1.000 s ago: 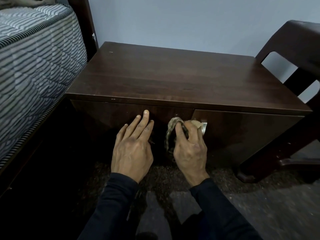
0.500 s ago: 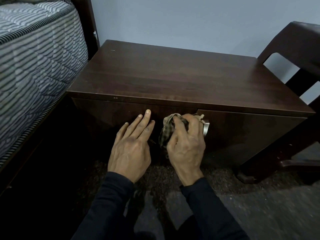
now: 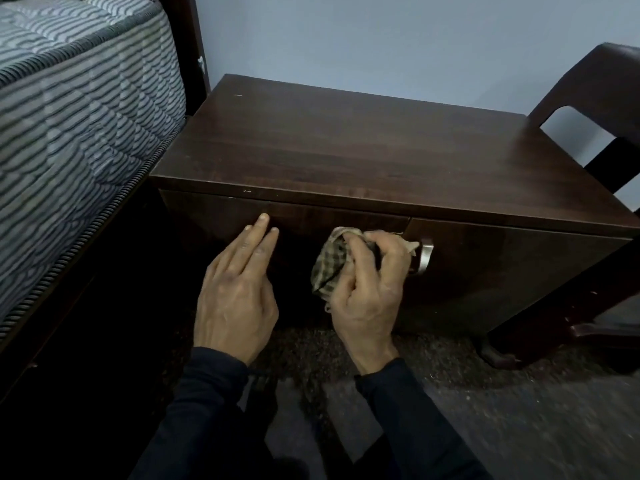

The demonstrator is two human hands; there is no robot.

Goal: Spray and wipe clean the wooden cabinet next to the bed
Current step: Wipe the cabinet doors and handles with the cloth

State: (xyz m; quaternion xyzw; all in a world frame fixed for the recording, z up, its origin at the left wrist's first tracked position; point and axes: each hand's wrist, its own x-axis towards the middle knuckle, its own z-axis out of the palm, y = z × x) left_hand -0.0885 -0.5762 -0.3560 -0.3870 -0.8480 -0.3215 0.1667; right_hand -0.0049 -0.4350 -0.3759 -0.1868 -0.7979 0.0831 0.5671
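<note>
Wiping step is in hand, judged from the frame: no spray bottle is seen, and work is on the front face of the wooden cabinet (image 3: pixel 363 157), which is set just beside the bed (image 3: pixel 69 140), w/ a dark chair (image 3: pixel 595 109) on its other side. A checked cloth (image 3: pixel 330 261) is bunched in the right hand (image 3: pixel 367 289), fingers curled tight round it, and is pressed to the front panel by the seam, just left of the metal handle (image 3: pixel 425 256). The left hand (image 3: pixel 239 289) is laid flat on the left panel, fingers together and straight, nothing gripped; the panel is prob. being steadied.

Cabinet top looks bare and glossy, so it's likely done already; whether it was sprayed can't be told. Next move, as judged: cloth to be carried round the handle and across the right panel, w/ firm pressure kept. Care is called for at the handle, where cloth could snag.
</note>
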